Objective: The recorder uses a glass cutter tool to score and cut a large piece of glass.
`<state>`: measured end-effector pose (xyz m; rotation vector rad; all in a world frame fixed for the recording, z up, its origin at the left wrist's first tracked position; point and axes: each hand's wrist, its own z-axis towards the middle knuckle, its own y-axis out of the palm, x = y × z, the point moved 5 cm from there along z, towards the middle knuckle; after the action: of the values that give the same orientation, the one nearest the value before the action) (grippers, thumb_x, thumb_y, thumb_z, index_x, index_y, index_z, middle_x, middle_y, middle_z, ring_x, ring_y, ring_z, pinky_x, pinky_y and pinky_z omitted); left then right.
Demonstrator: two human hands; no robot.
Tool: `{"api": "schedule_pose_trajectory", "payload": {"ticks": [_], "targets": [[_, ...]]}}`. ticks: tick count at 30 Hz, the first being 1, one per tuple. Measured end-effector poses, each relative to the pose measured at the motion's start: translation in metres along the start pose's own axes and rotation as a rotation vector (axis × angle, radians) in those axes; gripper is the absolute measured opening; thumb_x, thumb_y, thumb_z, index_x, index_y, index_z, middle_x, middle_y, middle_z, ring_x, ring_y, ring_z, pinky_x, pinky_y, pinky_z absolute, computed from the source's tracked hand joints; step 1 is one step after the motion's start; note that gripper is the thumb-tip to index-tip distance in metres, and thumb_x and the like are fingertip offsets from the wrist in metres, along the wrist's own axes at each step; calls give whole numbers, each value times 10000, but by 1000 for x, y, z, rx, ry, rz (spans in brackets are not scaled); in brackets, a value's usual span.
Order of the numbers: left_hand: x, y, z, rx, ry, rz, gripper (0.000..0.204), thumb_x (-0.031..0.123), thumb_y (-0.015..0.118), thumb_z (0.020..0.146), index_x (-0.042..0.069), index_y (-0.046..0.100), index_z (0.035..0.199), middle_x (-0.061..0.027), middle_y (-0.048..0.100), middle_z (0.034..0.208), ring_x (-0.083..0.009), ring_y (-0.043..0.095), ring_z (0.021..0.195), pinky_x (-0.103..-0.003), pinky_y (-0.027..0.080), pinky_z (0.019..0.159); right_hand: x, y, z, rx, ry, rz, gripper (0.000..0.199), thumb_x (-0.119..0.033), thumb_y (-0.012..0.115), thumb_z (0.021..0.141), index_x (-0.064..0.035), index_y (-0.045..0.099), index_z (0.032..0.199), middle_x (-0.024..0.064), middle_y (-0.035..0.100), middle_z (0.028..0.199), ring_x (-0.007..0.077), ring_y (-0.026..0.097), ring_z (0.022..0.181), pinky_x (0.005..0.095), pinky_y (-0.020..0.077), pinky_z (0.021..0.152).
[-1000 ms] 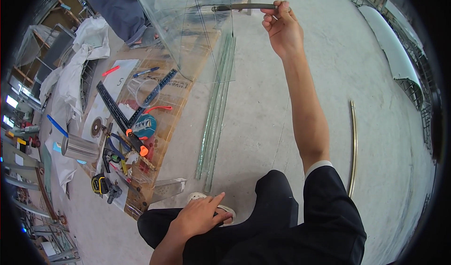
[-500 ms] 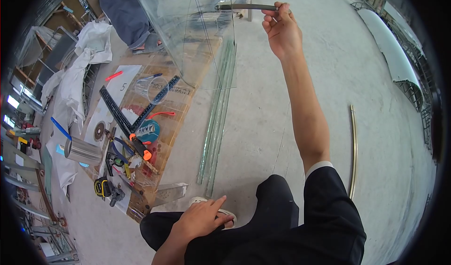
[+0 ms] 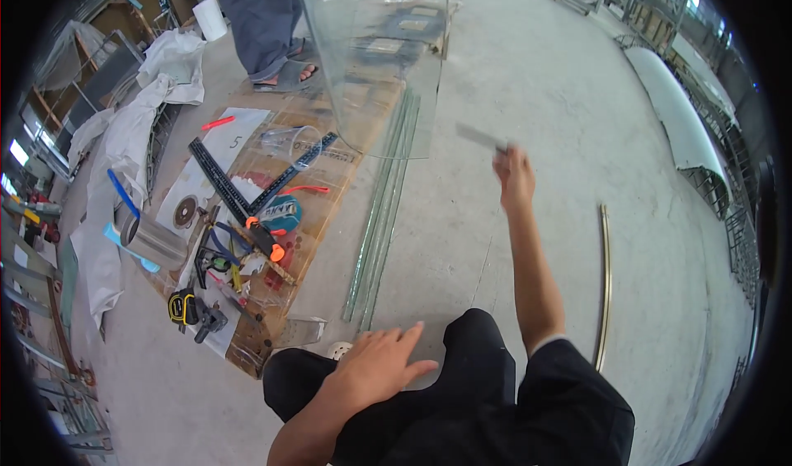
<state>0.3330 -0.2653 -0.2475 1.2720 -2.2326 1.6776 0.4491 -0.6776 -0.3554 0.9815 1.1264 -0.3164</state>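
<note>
My right hand [image 3: 517, 177] is held out over the floor, closed on a slim dark glass cutter [image 3: 480, 137] that is smeared by motion. The tool points away to the left, apart from the clear glass sheet [image 3: 422, 140]. My left hand [image 3: 375, 369] hovers about my left knee, fingers spread, with nothing in it. Long narrow glass strips [image 3: 375, 235] lie beside the low wooden board [image 3: 323, 228], just beyond this hand.
On the board are a black square [image 3: 217, 182], a teal tape roll [image 3: 282, 212], pliers [image 3: 227, 239] and a yellow-black tape measure [image 3: 182, 307]. A metal mug [image 3: 157, 245] stands to the left. Another person's sandalled foot [image 3: 289, 78] is behind the board. A brass-coloured strip [image 3: 606, 284] lies right.
My right hand has come down toward me with the glass cutter, away from the glass sheet. My left hand has shifted slightly right, its thumb now more spread. The view has turned a little.
</note>
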Motion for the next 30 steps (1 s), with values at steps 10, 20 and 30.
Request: {"api": "schedule_pose_trajectory", "payload": {"ticks": [10, 20, 30], "targets": [[-2, 2, -9, -81, 105, 16, 630, 540, 488, 975, 50, 489, 1373, -202, 643, 1132, -394, 597, 1088, -471, 465, 940, 25, -97, -301, 44, 485, -292, 336, -334, 584, 1007, -11, 658, 950, 24, 598, 730, 102, 519, 584, 256, 425, 538], [27, -125, -101, -111, -79, -858, 463, 426, 436, 1045, 21, 631, 937, -113, 655, 797, -221, 652, 780, -331, 507, 735, -232, 153, -267, -234, 712, -341, 344, -285, 542, 1029, 36, 662, 1004, 42, 599, 701, 142, 603, 632, 285, 492, 608], [126, -290, -185, 486, -285, -1700, 469, 449, 406, 1061, 92, 497, 771, 23, 446, 652, -102, 459, 618, -250, 366, 595, -465, 323, -213, -827, 676, -775, 339, -230, 594, 1007, 64, 660, 1161, 113, 725, 955, 147, 674, 831, 268, 538, 759]]}}
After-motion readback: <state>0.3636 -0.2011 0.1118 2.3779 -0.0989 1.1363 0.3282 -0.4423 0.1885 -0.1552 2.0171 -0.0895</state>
